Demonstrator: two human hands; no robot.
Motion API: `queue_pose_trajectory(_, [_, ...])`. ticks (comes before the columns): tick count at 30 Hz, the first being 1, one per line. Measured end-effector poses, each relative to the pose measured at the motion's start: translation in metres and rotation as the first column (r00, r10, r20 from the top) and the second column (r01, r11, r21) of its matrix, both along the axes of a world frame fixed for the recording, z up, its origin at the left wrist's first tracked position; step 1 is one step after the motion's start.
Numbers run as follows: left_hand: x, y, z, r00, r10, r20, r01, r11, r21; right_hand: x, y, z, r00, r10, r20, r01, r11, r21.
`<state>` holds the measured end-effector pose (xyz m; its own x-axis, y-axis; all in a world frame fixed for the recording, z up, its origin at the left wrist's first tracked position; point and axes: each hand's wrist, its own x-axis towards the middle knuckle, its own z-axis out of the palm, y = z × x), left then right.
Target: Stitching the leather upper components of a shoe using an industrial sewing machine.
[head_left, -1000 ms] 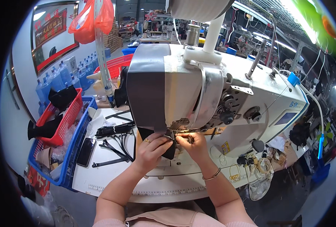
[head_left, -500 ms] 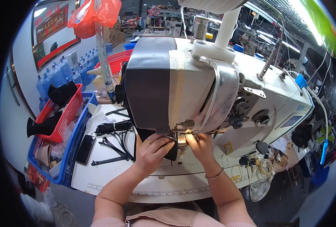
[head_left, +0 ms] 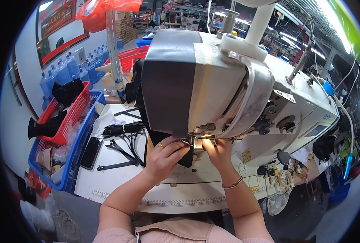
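Note:
A large white industrial sewing machine (head_left: 214, 69) with a dark grey cover on its end stands in front of me. My left hand (head_left: 163, 156) is closed left of the lit needle area, its thumb and fingers pinching a black fabric piece (head_left: 187, 158) that runs under the machine head. On the other side of the needle, my right hand (head_left: 219, 153) has its fingers pressed together near the bright metal plate (head_left: 198, 145). Whatever sits between the right fingertips is hidden. The needle tip itself is too small to make out.
Black straps (head_left: 121, 156) and a bundle of black strips (head_left: 123, 128) lie left on the white table (head_left: 119, 187), beside a phone (head_left: 91, 153). Further left, a red basket (head_left: 68, 115) rests on a blue crate (head_left: 76, 156). Tape rolls (head_left: 284, 178) and small tools lie right.
The view has shifted slightly, so the machine appears further right and higher. Slightly more of the black fabric shows beside my left fingers. Both hands keep nearly the same places at the needle.

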<state>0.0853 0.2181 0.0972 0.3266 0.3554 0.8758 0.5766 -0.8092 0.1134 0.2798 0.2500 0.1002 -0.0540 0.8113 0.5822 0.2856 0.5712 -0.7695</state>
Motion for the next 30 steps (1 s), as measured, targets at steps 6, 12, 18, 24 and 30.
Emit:
queue_pose_trajectory(6, [-0.001, 0.002, -0.004, 1.0, 0.003, -0.005, -0.003, 1.0, -0.01, -0.002, -0.004, -0.001, 0.998, -0.064, -0.017, 0.064, 0.998, -0.004])
queue_pose_trajectory(12, [-0.013, -0.005, 0.008, 0.986, -0.116, -0.123, 0.096, 0.982, -0.16, -0.02, -0.058, -0.017, 0.972, 0.02, -0.233, -0.044, 0.994, -0.097])
queue_pose_trajectory(18, [-0.017, -0.001, 0.02, 0.976, -0.218, 0.017, 0.211, 0.92, -0.33, -0.026, -0.067, -0.017, 0.868, 0.129, -0.479, -0.38, 0.793, -0.476])
queue_pose_trajectory(24, [-0.007, 0.004, 0.015, 0.984, -0.139, 0.112, 0.171, 0.914, -0.367, -0.026, -0.062, -0.015, 0.765, 0.164, -0.623, -0.51, 0.745, -0.43])
queue_pose_trajectory(30, [-0.012, 0.005, 0.016, 0.993, -0.115, 0.014, 0.116, 0.965, -0.234, -0.025, -0.062, -0.019, 0.756, 0.162, -0.634, -0.513, 0.749, -0.421])
